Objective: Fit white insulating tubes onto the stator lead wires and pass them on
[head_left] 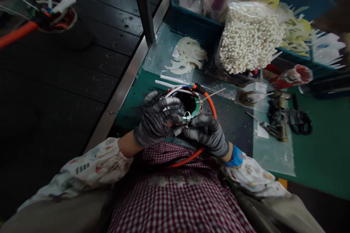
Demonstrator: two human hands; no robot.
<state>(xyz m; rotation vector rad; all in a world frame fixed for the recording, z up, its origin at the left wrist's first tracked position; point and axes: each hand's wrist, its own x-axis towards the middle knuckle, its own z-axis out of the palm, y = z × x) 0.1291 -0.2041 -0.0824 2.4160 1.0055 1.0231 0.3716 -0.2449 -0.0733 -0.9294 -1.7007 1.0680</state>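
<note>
Head view: I see my left hand (pixel 157 120) and right hand (pixel 207 132) both gripping the ring-shaped coil (pixel 191 107) between their fingertips, its orange cable (pixel 211 105) curving off right.

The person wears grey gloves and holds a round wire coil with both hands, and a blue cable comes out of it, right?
Not quite. The head view shows the cable is orange, not blue. Both gloved hands, left hand and right hand, do hold the round coil.
</note>
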